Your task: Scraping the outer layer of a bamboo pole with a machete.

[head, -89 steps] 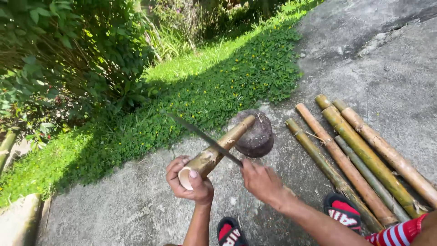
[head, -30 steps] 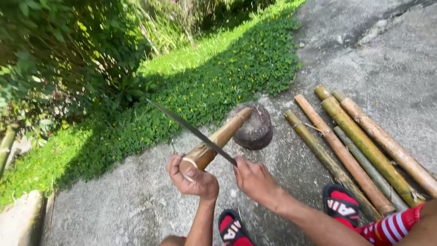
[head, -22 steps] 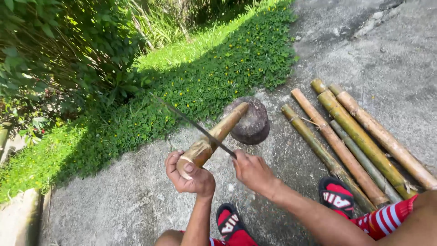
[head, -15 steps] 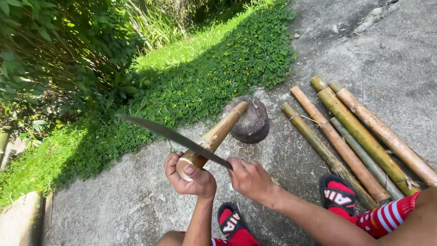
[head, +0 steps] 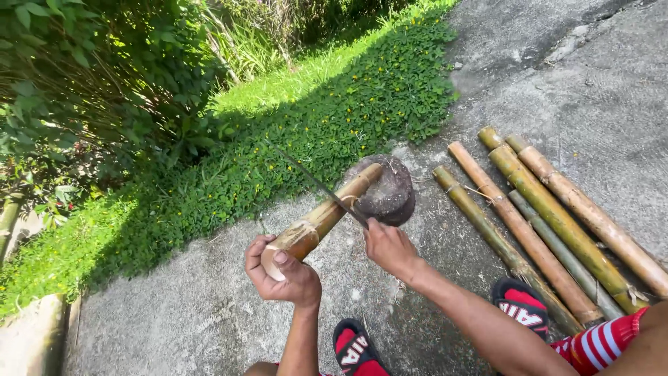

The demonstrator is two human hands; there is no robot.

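Bamboo pole slants up and away from the left grip.
Left hand [head: 284, 277] is closed around the pole's [head: 323, 217] near end; far end rests on a dark block [head: 391, 196]. Right hand [head: 390, 247], clenched on a knife [head: 321, 186], sits just right of the pole, blade crossing its middle.

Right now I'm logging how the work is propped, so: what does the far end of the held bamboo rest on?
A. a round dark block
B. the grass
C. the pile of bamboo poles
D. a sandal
A: the bamboo, gripped at its near end by the left hand, slopes away until its far tip lies on the block, apart from the poles to the right.
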